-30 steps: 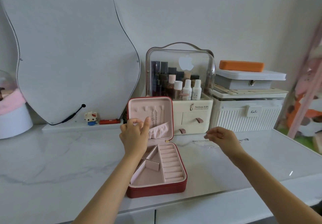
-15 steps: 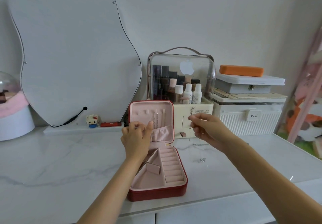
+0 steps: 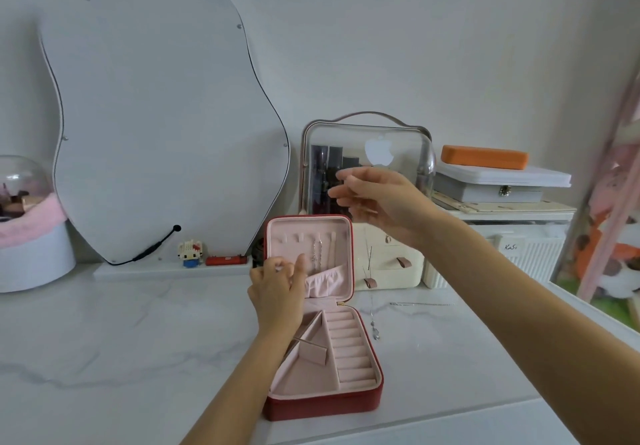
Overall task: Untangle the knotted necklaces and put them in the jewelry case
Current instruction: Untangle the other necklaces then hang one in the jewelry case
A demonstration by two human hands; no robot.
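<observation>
Left hand: my left hand (image 3: 277, 288) is raised at the open lid of the jewelry case (image 3: 322, 320), fingers curled, thumb up near the hooks; whether it pinches anything I cannot tell.
Right hand: my right hand (image 3: 377, 202) is lifted above the case, fingertips pinched on a thin necklace (image 3: 371, 292).
Necklace: it hangs from my right hand, its pendant low, just right of the case base.
Hung chain: a silver chain (image 3: 316, 254) hangs inside the lid.
Second chain: another chain (image 3: 420, 304) lies on the surface (image 3: 121, 333), further right.
Background: clear cosmetics organizer (image 3: 367, 174) behind the case.
</observation>
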